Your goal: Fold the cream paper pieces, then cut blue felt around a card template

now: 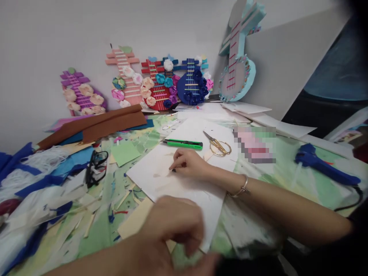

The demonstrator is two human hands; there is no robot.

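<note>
My right hand [186, 163] rests over a white sheet [198, 211], its fingers pinched. A tiny dark bit [174, 170] shows at the fingertips; what it is, I cannot make out. Closer to me, my left hand [175, 226] is raised and blurred, its fingers bent. A gap separates forefinger from thumb, and nothing shows between them. Just beyond my right hand lie a green utility knife [184, 144] and gold-handled scissors [220, 147] on the sheet.
Black glasses [96, 168], brown paper [115, 124] and scraps lie at left. A blue glue gun [324, 165] with a cord sits at right, past a pixelated pink object [253, 145]. Flower-decorated paper instruments [161, 86] lean against the wall; a tall pale-blue one [238, 73] stands right.
</note>
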